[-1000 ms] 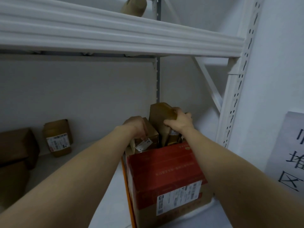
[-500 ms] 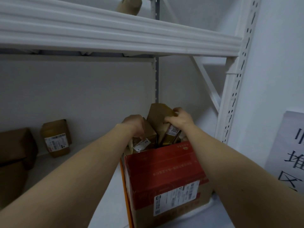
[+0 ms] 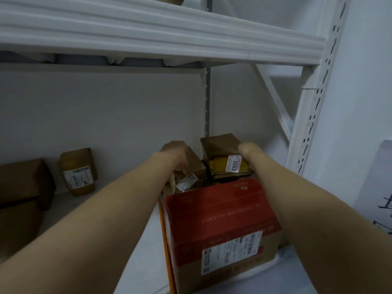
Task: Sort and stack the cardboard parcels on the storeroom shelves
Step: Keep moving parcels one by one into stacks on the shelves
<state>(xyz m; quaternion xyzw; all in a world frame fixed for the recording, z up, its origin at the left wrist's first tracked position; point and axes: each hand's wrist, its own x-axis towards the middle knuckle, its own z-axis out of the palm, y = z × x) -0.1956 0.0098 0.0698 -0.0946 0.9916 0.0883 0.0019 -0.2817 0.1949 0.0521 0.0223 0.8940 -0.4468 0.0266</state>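
Observation:
A large red and brown cardboard box [image 3: 220, 221] stands on the white shelf [image 3: 146, 240] in front of me. Behind it two small brown parcels stand side by side. My left hand [image 3: 176, 155] grips the left parcel [image 3: 192, 174], which bears a white label. My right hand [image 3: 248, 150] holds the right parcel [image 3: 224, 155] by its right side; this one is wrapped in brown paper and yellow tape, with a label reading 3003. Both arms reach over the red box.
A small labelled parcel [image 3: 78, 172] leans against the back wall at left. Two larger brown boxes [image 3: 23, 187] are stacked at the far left. The upper shelf beam [image 3: 169, 37] hangs overhead. A perforated upright [image 3: 311, 115] and a paper sign [image 3: 379, 187] are at right.
My right hand has turned the right parcel so its yellow side and 3003 label face me, and set it lower behind the red box. My left hand stays on the left parcel.

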